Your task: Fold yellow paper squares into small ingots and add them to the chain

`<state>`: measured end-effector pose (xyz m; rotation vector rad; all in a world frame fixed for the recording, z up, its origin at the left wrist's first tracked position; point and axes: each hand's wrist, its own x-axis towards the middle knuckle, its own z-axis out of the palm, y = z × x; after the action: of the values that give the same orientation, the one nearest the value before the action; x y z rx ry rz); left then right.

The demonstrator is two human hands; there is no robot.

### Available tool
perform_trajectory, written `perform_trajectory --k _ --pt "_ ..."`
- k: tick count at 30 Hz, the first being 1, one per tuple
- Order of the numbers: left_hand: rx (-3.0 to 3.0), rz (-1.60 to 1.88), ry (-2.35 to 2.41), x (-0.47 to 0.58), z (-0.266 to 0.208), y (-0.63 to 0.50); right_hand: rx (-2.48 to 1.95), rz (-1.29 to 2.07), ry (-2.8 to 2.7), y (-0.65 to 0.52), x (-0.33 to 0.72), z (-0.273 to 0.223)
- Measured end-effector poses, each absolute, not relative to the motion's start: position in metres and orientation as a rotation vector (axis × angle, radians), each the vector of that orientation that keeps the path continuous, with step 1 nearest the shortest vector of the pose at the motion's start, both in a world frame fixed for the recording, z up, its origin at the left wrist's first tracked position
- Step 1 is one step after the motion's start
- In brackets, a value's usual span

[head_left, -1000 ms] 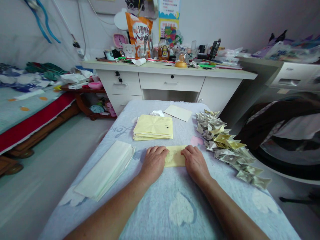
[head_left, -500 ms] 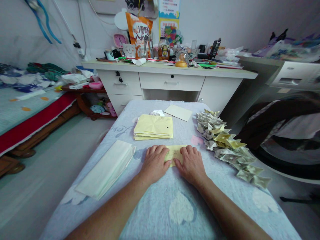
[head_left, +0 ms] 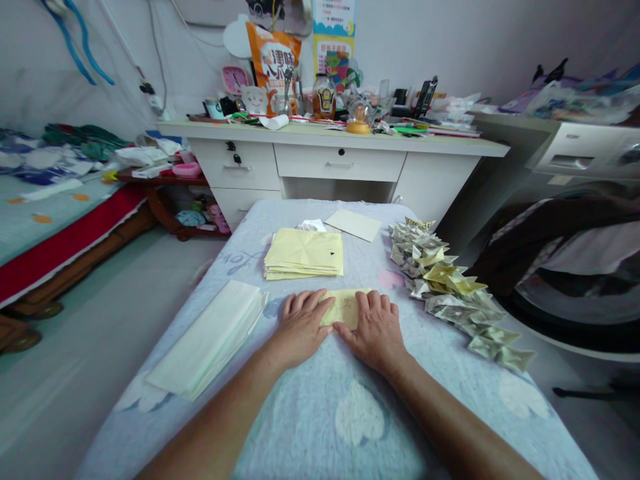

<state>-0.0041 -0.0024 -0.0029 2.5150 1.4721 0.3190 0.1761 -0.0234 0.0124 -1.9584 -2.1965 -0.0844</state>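
Observation:
A small yellow sheet of paper [head_left: 345, 310], seemingly folded, lies flat on the cloth before me. My left hand [head_left: 304, 327] rests palm down on its left end, fingers stretched out. Over the right end lies my right hand [head_left: 376, 328], fingers extended forward and the thumb reaching left along the near edge. The two thumbs almost meet there. Both hands press on the paper and hide its ends. Just beyond is a stack of yellow paper sheets [head_left: 303, 252]. Left of my left hand lies a stack of long pale folded paper [head_left: 210, 340].
Many folded paper pieces [head_left: 445, 283] stand in a long row along the right side. A pale card [head_left: 353, 225] and a crumpled white tissue [head_left: 311, 225] lie at the far end. Beyond stands a cluttered white desk [head_left: 345, 162]; a washing machine [head_left: 580, 167] is at right.
My right hand has shifted slightly left along the paper, its thumb now close to the left thumb. The whole view has moved a little.

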Motion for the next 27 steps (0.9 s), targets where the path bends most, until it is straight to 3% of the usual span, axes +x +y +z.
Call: perform_trajectory --k 7,27 --pt "2.464 0.149 1.398 -0.013 0.002 0.003 -1.953 0.045 -2.214 -0.022 0.196 0.013" --pt "2.319 0.125 1.309 -0.020 0.011 0.009 -1.913 0.432 -2.336 -0.011 0.250 0.024"
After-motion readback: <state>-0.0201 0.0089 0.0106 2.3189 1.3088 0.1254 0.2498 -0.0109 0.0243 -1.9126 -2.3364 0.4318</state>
